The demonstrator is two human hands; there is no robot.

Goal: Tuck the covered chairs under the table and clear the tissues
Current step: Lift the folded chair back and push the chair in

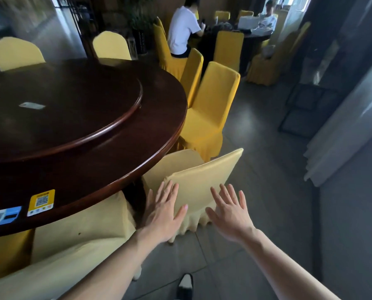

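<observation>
Reaching with fingers spread, the left hand [162, 213] and right hand [229, 215] grip nothing, flat at the pale-yellow covered chair [204, 180] beside the round table [107, 165]. Loose cover likely slips; push the firm backrest top.

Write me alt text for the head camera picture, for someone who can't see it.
Both hands, left hand and right hand, reach open toward the back of a pale yellow covered chair beside a round dark wooden table. More yellow covered chairs ring the table; two people sit at another table behind.
</observation>
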